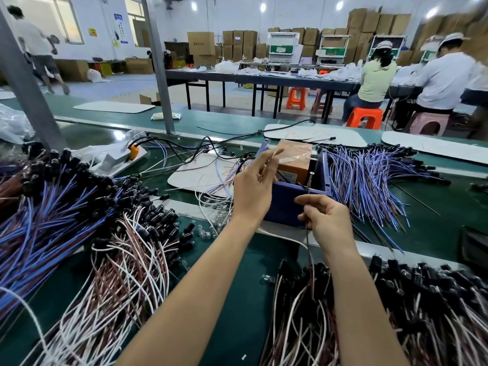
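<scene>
A worker's right hand [327, 220] closes its grip on a thin dark wire [308, 241] at a green table [237, 299]. Thumb and curled fingers pinch the wire. It stands nearly upright just in front of a blue bin [282, 207], its small metal tip [311, 173] level with the bin's rim and its lower end trailing below the wrist.

The left hand [253, 186] is raised beside the bin's left wall, fingers loosely extended toward a brown carton [295, 159] that sits inside the bin under clear film. Blur at the fingertips makes it impossible to tell whether that grip holds anything.

Heaps of wire with black end caps lie around the work. A blue and purple bundle [52, 207] lies at far left, and a second blue and purple bundle [369, 175] fans out just right of the bin. Red and white leads [126, 254] lie beside the left forearm, and a dark pile [422, 299] lies at the near right. A white board [195, 173] lies beyond the left hand under loose strands.

Across the hall, two seated workers [375, 77] face away at a long dark bench [264, 77], one on an orange stool [364, 117], with stacked cardboard boxes [369, 22] against the back wall.
</scene>
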`<state>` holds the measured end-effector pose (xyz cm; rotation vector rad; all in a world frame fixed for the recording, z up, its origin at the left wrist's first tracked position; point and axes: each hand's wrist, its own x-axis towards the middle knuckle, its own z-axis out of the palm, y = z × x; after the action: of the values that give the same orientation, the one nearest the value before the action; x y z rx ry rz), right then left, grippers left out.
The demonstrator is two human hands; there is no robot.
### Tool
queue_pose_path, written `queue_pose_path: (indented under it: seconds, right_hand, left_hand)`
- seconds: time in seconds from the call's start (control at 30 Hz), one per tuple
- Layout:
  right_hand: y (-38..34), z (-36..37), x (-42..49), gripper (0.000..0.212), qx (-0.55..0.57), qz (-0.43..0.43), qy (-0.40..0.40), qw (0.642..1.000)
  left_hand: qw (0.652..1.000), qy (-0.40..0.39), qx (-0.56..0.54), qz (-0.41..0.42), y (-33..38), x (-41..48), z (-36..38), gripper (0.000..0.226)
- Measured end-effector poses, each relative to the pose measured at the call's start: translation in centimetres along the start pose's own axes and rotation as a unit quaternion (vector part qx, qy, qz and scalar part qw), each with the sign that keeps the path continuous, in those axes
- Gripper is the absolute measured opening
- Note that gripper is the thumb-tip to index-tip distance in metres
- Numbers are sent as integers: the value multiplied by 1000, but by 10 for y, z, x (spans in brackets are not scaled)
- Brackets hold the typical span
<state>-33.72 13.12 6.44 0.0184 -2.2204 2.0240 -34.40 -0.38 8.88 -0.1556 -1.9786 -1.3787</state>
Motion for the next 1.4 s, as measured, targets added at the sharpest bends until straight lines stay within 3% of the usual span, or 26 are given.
queue_pose_path:
  seconds: [0.23,0.5,0.7,0.93,1.4]
  right_hand:
    - [2,0,1,29,-1,-4,-4,1000]
    - [4,2,1,31,6,-6,-9,1000]
    - [5,3,2,30,13,-12,-10,1000]
    - [6,4,2,32,17,-15,-15,1000]
    - [4,2,1,30,21,-9,-20,1000]
  left_hand:
    - [995,55,-60,-63,2,7,-12,27]
    - [990,-36,1,-134,-20,-6,-11,31]
    - [982,-61,66,-169,-26,-6,-2,31]
    - [982,-37,115,-144,-20,-7,0,29]
    - [984,-16,100,-147,-26,-13,10,26]
